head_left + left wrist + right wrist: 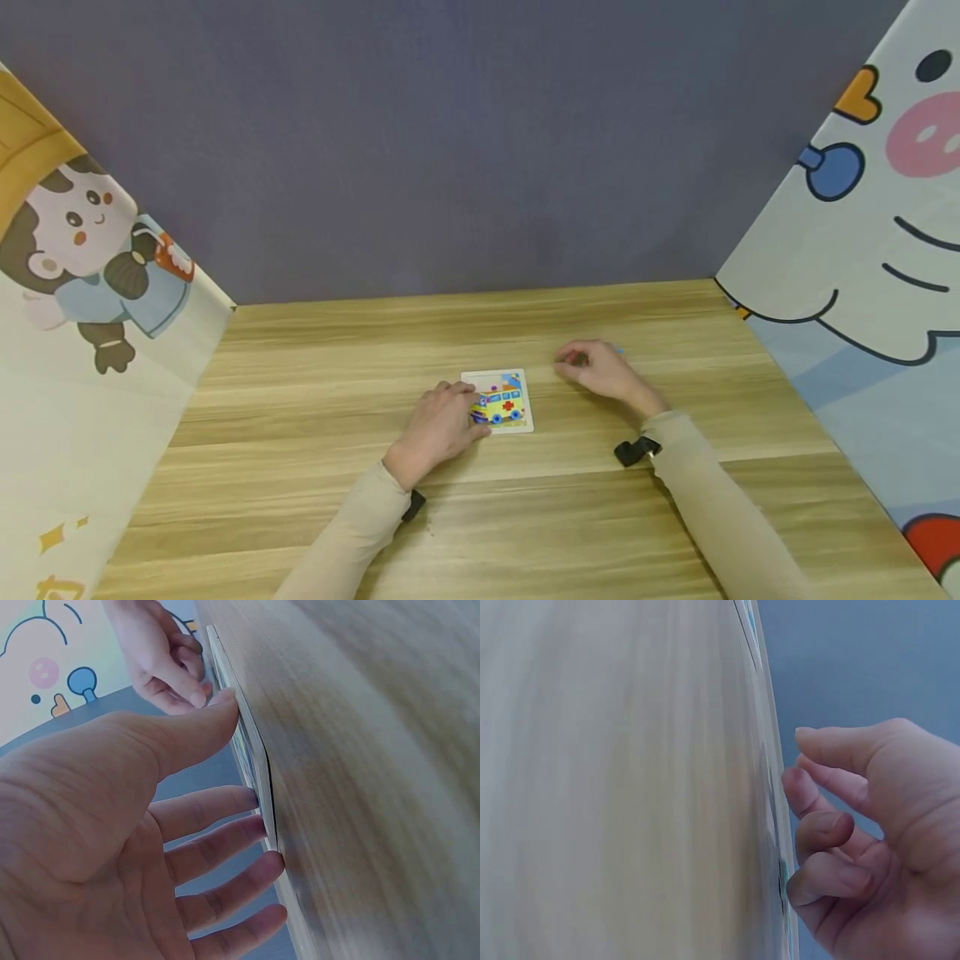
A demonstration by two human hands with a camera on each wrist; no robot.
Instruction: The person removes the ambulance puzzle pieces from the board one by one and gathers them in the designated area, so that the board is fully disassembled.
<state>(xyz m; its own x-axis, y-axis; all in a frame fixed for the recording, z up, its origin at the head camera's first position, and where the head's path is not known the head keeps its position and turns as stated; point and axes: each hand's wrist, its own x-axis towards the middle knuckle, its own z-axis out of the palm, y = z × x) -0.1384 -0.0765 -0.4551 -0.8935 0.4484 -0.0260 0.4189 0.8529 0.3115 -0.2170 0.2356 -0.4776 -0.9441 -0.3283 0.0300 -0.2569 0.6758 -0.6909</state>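
A small square picture puzzle (pixel 506 408) in a white frame lies flat on the table, showing a yellow ambulance with a red cross. A pale bare patch shows at its upper left. My left hand (pixel 442 421) holds the puzzle by its left side, thumb at the near edge and fingertips along the left and far part. To the right, my right hand (pixel 600 371) is low over the table with loosely bent fingers. Thumb and index tips are a little apart with nothing visible between them in the right wrist view. A teal piece (pixel 784 876) lies under that hand.
The wood-grain table (pixel 337 358) runs back to a dark grey-blue panel (pixel 465 150). Cartoon-printed panels stand on the left (pixel 112 267) and right (pixel 847 250). A bit of blue (pixel 618 350) shows just behind the right hand.
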